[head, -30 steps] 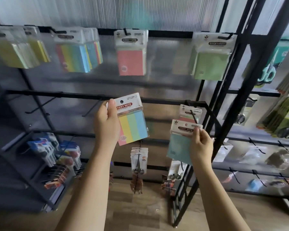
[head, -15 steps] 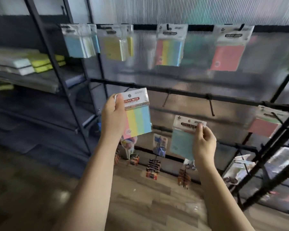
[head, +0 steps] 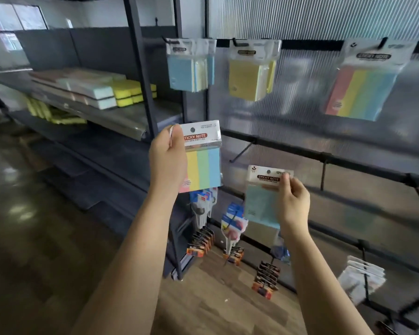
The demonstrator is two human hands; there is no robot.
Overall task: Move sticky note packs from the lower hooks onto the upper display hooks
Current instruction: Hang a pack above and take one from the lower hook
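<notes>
Two sticky note packs are held up in front of the rack, free of any hook. A striped pack [head: 203, 155] of pink, yellow, green and blue is gripped along its left edge by the left hand [head: 167, 158], near the middle of the view. A pale blue pack [head: 260, 197] is pinched at its top card by the fingers and thumb of the right hand [head: 292, 204], at about 4 o'clock from the striped one.

Up high, at 12 to 2 o'clock, the top row of hooks is seen on the black bar [head: 307, 43]. A blue pack bunch [head: 190, 65], a yellow pack bunch [head: 252, 73] and a striped hung pack [head: 363, 85] are already there.

The carrying step seems to be in hand: the packs are off the lower hooks but not yet hung. Next, each pack likely has to be lifted to the hook with the same colour. The small round hole [head: 192, 129] in the card has to be lined up with the hook tip and then slid on. One hand at a time may be easier, since the hole is small and the picture is a bit blurry there.
</notes>
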